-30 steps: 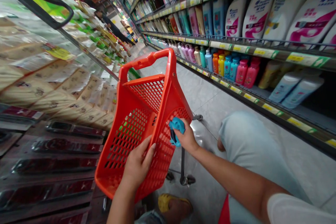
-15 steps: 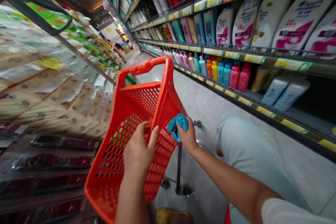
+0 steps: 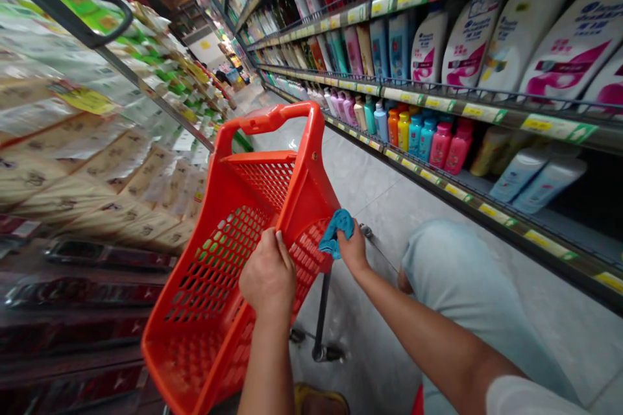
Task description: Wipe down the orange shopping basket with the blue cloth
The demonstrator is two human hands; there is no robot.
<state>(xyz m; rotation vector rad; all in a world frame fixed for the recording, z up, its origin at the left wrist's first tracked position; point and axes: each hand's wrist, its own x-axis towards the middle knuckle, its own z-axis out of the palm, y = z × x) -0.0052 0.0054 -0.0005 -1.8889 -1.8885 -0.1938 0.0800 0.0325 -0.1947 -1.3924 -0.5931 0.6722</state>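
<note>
A red plastic shopping cart (image 3: pixel 243 331) with perforated basket walls stands tilted in view at the centre. My left hand (image 3: pixel 269 269) is closed around the cart's near upper rim, thumb on top. In my right hand (image 3: pixel 353 248) is a crumpled blue cloth (image 3: pixel 335 233), pressed against the outer side wall of the basket. The cart's red handle (image 3: pixel 272 118) rises at the far end, with neither hand on it. Below the basket, a dark metal leg (image 3: pixel 321 311) runs down to a wheel on the floor.
On the right, store shelves (image 3: pixel 438 100) carry shampoo bottles (image 3: pixel 457 45) and small coloured bottles (image 3: pixel 418 133). Packaged goods (image 3: pixel 97 188) fill a display on the left, with a dark looped handle (image 3: pixel 107 13) above. My knee (image 3: pixel 448 266) is close by on the grey tiled floor (image 3: pixel 363 178).
My left hand has gone from loosely spread fingers at the rim to a closed grip. The blue cloth has shifted slightly right and looks flatter. The cart has tilted slightly toward the lower left.
</note>
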